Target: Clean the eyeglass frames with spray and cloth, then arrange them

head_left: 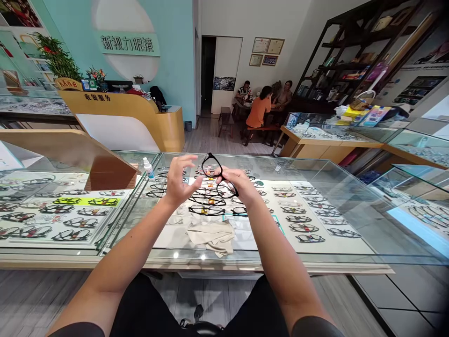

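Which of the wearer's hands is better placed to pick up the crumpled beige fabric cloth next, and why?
Probably the left hand: its grip is empty and open, while the right hand holds the black, rounded-rim eyeglasses. Neither touches the crumpled beige fabric cloth.

the only view looks from the person's head, forward and down: lap (147, 309) at the bottom edge, left hand (178, 185) and right hand (242, 185) near in the middle over the glass counter (336, 258), the back wall (224, 18) well beyond at the top.
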Demonstrator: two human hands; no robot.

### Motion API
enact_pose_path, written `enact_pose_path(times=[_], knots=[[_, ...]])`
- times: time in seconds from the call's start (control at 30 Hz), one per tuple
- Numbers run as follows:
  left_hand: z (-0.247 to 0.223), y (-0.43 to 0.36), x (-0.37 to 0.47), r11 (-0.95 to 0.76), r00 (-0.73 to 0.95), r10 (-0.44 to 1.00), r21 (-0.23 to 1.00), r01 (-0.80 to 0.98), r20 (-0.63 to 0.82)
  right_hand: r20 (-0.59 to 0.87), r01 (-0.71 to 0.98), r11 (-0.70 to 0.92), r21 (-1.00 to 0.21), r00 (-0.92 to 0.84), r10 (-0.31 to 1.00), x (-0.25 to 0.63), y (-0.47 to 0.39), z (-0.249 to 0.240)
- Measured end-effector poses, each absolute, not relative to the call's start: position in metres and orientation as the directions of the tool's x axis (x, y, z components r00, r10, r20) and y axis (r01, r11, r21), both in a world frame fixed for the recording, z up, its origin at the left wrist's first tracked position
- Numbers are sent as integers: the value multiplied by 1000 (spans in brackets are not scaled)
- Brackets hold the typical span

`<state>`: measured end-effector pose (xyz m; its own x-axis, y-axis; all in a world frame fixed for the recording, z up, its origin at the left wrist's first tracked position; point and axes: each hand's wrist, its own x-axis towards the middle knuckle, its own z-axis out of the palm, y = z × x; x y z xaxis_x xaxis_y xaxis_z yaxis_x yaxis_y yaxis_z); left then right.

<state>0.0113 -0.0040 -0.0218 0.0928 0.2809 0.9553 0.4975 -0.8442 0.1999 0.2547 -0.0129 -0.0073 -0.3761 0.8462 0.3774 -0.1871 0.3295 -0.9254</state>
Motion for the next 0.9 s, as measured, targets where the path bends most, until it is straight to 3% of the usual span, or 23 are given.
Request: enact_pose_path(times=[0.13, 0.33, 0.63, 0.8, 0.9], knots=[[-22, 4, 6, -846, 237, 213, 58, 530, 948, 363, -112, 356, -928, -490, 792, 259, -14, -3], [-19, 5, 3, -847, 301, 106, -73, 526, 948, 353, -90, 368, -926, -554, 754, 265, -15, 0], [-21, 5, 0, -837, 365, 214, -23, 547, 906, 369, -54, 406, -912, -539, 757, 267, -15, 0], [-20, 2, 2, -867, 421, 134, -100, 488, 897, 329, -28, 370, -929, -522, 787, 266, -18, 1], [-18, 2, 3, -862, 409, 121, -109, 495, 904, 386, 32, 463, -886, -503, 773, 267, -20, 3]])
